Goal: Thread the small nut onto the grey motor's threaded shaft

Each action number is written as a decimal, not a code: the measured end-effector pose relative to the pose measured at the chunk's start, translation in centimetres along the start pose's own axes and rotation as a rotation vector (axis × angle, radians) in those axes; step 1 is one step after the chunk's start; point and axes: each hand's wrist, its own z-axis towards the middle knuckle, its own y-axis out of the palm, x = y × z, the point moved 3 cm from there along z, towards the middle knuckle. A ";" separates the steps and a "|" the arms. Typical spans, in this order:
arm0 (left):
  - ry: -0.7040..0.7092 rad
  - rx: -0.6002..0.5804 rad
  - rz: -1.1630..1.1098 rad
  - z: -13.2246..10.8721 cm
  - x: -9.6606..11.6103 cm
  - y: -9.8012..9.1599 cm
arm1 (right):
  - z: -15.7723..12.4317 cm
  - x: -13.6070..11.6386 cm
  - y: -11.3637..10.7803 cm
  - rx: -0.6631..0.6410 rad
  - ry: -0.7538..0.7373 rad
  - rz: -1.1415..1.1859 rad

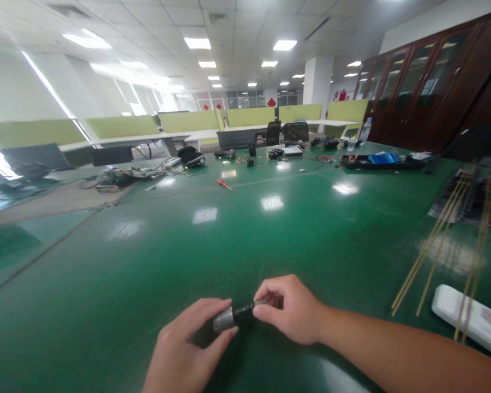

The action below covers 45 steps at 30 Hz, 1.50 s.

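Low in the middle of the head view, my left hand is closed around a short silver metal cylinder that looks like a small motor. Thumb and fingers grip it from opposite sides. A thin dark rod points out of the cylinder's right end. Its far tip is pinched between the thumb and fingers of my right hand, which partly hide it. Whether rod and cylinder are one piece I cannot tell. Both hands are just above the green tabletop.
An orange screwdriver lies farther back on the table. Thin yellowish sticks and a white case are at the right. A black tray with blue material and a plastic bottle stand at the back right. Cables and parts sit at the left.
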 end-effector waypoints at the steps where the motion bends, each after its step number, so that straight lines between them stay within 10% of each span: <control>1: -0.001 -0.004 0.001 0.0 0.0 -0.1 | 0.0 0.0 0.0 0.002 -0.001 0.002; 45: 0.020 0.014 0.011 0.2 -1.1 -1.0 | 0.1 0.5 -0.1 0.010 0.015 0.056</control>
